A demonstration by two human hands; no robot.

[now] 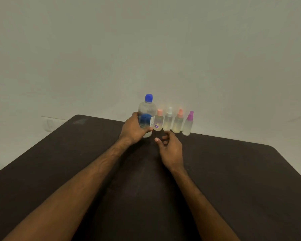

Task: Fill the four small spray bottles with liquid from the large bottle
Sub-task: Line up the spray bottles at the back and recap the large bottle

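A large clear bottle with a blue cap and blue label stands upright at the far edge of the dark table. My left hand is wrapped around its lower body. To its right stand the small spray bottles in a row against the wall: a peach-capped one with a purple flower, a white-capped one, another peach-capped one and a purple-capped one. All have their caps on. My right hand hovers just in front of the row, fingers loosely curled, holding nothing.
A plain pale wall rises right behind the bottles. A wall socket shows low on the wall at the left, beyond the table's rounded far-left corner.
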